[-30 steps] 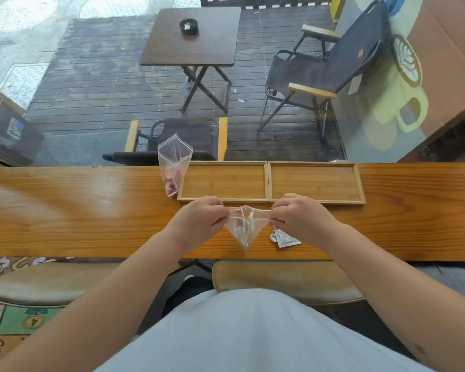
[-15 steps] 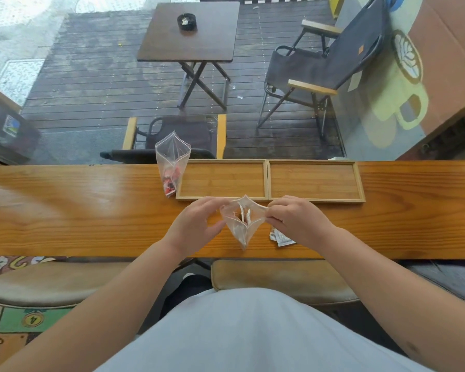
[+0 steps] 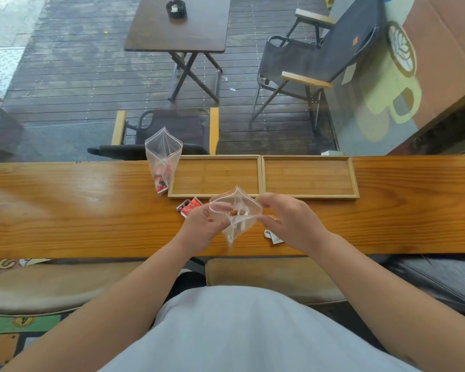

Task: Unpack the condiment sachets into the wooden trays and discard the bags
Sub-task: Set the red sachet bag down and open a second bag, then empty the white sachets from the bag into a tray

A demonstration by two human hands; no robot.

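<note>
At lower centre, the left hand (image 3: 203, 229) and right hand (image 3: 293, 222) pinch the mouth of a clear bag (image 3: 235, 214) open above the desk (image 3: 65, 210); its blurred contents are hard to make out. A white sachet (image 3: 273, 236) peeks from under the right wrist, red sachets (image 3: 189, 206) lie left. Beyond, two wooden trays (image 3: 261, 175), and a second bag (image 3: 162, 159) standing beside them
</note>
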